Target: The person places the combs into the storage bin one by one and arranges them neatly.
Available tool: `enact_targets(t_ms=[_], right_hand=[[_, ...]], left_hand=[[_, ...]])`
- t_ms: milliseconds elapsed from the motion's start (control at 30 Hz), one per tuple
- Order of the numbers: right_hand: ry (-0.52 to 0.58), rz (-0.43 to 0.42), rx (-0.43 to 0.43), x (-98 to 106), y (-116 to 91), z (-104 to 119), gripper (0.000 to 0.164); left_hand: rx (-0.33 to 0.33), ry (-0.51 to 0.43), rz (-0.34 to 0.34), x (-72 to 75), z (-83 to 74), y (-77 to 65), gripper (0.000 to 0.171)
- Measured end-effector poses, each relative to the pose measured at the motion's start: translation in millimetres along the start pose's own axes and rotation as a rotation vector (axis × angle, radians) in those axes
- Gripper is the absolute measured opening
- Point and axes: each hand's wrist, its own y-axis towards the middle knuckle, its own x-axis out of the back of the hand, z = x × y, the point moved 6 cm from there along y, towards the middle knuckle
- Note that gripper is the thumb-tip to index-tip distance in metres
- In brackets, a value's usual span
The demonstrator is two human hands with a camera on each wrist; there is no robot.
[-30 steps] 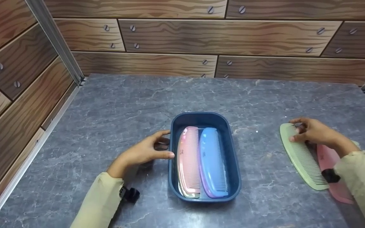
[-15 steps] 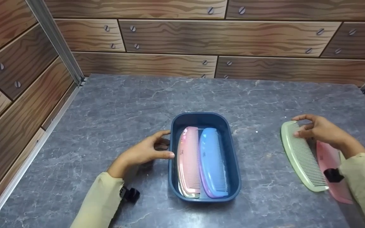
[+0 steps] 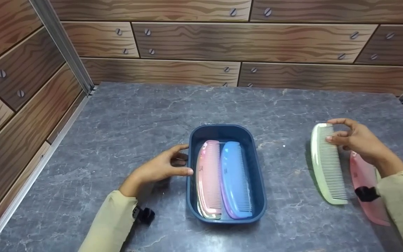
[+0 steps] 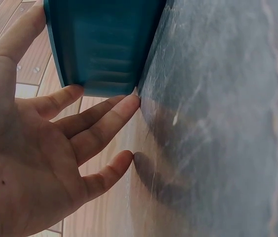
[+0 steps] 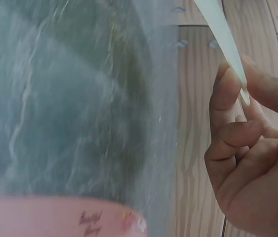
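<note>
My right hand [image 3: 366, 143] pinches a light green comb [image 3: 322, 164] near its far end, between thumb and fingers. In the right wrist view the green comb [image 5: 223, 39] appears edge-on, raised over the table with its shadow below. A pink comb [image 3: 364, 189] lies partly under the right forearm, a pale green edge showing beside it. My left hand [image 3: 163, 164] rests at the left side of a dark blue container [image 3: 261, 189]. Its fingers are spread and fairly straight along the outer wall, thumb at the rim. Inside lie a pink comb [image 3: 208, 178] and a blue comb [image 3: 234, 178], other combs' edges showing beneath.
The grey marbled table [image 3: 135, 115] carries everything. Wood-patterned panels [image 3: 187, 42] stand behind it and along the left side, with a metal post [image 3: 72, 45] at the back left corner. Each wrist wears a small black camera [image 3: 145, 215].
My right hand has lifted the green comb from beside the pink one, moving it up and away from me and turning it more upright in view. The left hand and container stay put.
</note>
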Motion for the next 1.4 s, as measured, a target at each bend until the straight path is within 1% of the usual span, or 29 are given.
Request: enact_targets(t_ms=[133, 167, 233, 400, 533, 633, 900, 1100, 1267, 1400], right_hand=[[0.053, -0.030, 0.011, 0.0, -2.7, 7.7, 0.037], [0.081, -0.035, 0.014, -0.5, -3.4, 9.9, 0.037], [0.176, -0.040, 0.021, -2.3, -4.8, 14.8, 0.038], [0.476, -0.028, 0.077, -11.3, -7.5, 28.9, 0.040], [0.602, -0.011, 0.120, -19.5, -9.3, 38.7, 0.040], [0.640, 0.000, 0.132, -25.3, -9.6, 44.6, 0.040], [0.672, 0.017, 0.125, -40.6, -8.0, 62.8, 0.043], [0.708, 0.044, 0.139, -59.1, -5.4, 81.1, 0.044], [0.710, 0.065, 0.134, -76.0, -5.6, 95.7, 0.044], [0.720, 0.069, 0.133, -88.4, -3.8, 106.2, 0.042]], left_hand=[[0.007, 0.000, 0.000, 0.3, 0.2, 0.0, 0.088], [0.008, 0.002, -0.001, 0.5, 0.3, -0.2, 0.089], [0.011, 0.008, -0.002, 1.1, 0.4, -0.4, 0.089], [0.015, 0.001, 0.004, 1.2, -0.4, -0.9, 0.090], [0.004, -0.007, 0.013, 0.6, -1.1, -0.7, 0.089], [-0.003, -0.007, 0.017, 0.4, -0.8, 0.5, 0.088], [0.004, -0.001, 0.015, 0.3, -0.2, 1.1, 0.088], [0.004, 0.004, 0.009, 0.6, -1.1, 0.9, 0.089], [0.012, 0.002, 0.006, 0.3, -0.8, -0.1, 0.089], [0.001, -0.011, 0.012, 0.0, -1.4, -0.9, 0.088]])
